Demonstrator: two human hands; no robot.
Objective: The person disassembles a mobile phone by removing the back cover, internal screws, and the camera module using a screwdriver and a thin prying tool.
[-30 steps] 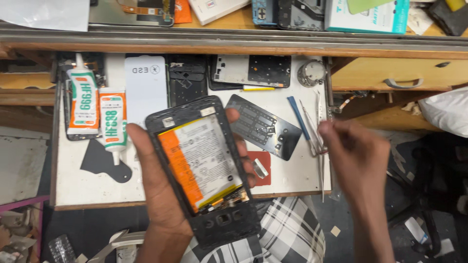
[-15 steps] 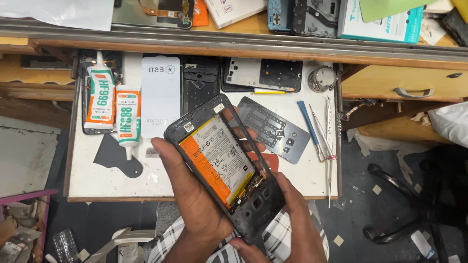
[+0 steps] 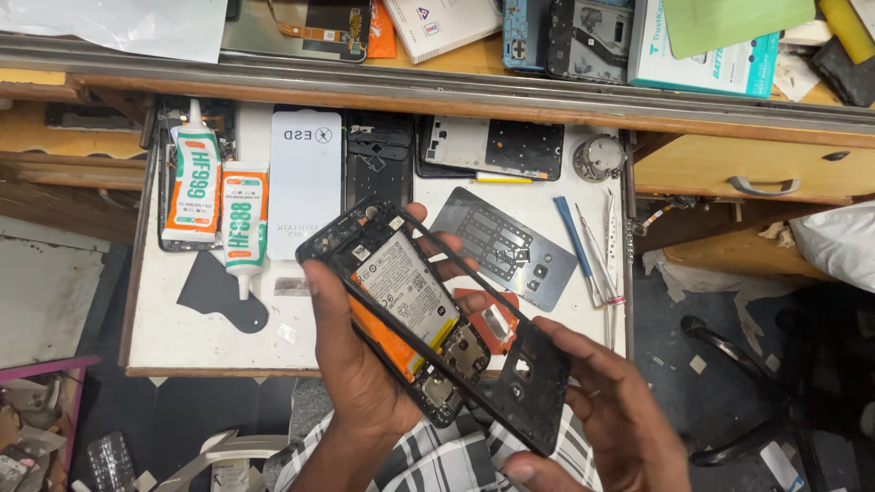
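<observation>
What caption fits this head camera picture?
Left hand holds an opened phone while right hand lifts its black frame away.

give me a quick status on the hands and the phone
Left hand grips opened phone. Right hand holds black frame, tilted off phone. Nothing in the way.

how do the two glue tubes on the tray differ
The left glue tube is bigger and lies higher on the tray with its nozzle pointing up, toward the desk. The right glue tube is smaller and sits lower with its nozzle pointing down, toward the person. Both are white with orange and green labels, lying flat side by side.
</observation>
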